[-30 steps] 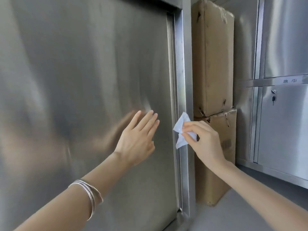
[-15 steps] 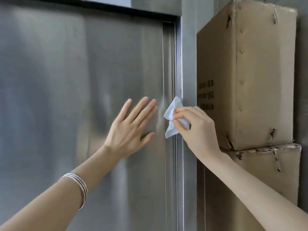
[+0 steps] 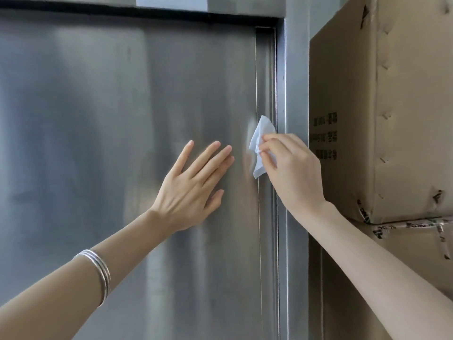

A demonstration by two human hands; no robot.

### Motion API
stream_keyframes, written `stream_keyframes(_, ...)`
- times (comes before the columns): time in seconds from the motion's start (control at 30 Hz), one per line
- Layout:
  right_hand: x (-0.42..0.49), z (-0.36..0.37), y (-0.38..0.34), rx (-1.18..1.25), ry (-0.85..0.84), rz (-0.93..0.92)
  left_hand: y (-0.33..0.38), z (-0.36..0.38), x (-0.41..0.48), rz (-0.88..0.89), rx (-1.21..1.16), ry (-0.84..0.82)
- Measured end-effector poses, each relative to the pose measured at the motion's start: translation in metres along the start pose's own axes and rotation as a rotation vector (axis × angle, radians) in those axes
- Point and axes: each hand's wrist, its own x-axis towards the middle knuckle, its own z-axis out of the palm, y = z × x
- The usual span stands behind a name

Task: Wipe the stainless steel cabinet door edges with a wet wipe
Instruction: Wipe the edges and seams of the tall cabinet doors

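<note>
A tall stainless steel cabinet door [image 3: 122, 119] fills the left and middle of the view. Its right vertical edge [image 3: 266, 82] runs beside the steel frame post [image 3: 295, 94]. My right hand [image 3: 294, 173] pinches a crumpled white wet wipe [image 3: 259, 143] and holds it against that right edge at mid height. My left hand [image 3: 193, 187] lies flat on the door face just left of the wipe, fingers straight and spread. Silver bangles sit on my left wrist.
Two stacked cardboard boxes stand right of the frame post, the upper box [image 3: 392, 106] on the lower box [image 3: 404, 266]. A dark gap runs along the door's top edge [image 3: 147, 15].
My right hand has moved the wipe up along the door's right edge. My left hand has slid up the door face with it. The camera has tilted upward.
</note>
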Motion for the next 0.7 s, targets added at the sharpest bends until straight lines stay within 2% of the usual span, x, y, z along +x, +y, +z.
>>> stream_keyframes(0.23,0.062,0.015,0.007,-0.13,-0.073,0.002,-0.049,-0.007,0.088,0.0,-0.091,0.092)
stream_keyframes(0.33,0.09,0.015,0.005,-0.202,-0.137,0.068,-0.083,-0.014,0.113,0.081,-0.049,0.065)
stream_keyframes(0.43,0.104,0.019,-0.002,-0.234,-0.288,0.168,-0.104,-0.021,0.12,0.197,-0.008,0.028)
stream_keyframes(0.53,0.1,0.019,-0.004,-0.173,-0.37,0.188,-0.115,-0.023,0.117,0.254,0.009,0.014)
stream_keyframes(0.7,0.133,0.026,0.002,-0.132,-0.295,0.226,-0.114,-0.02,0.116,0.243,-0.028,0.036)
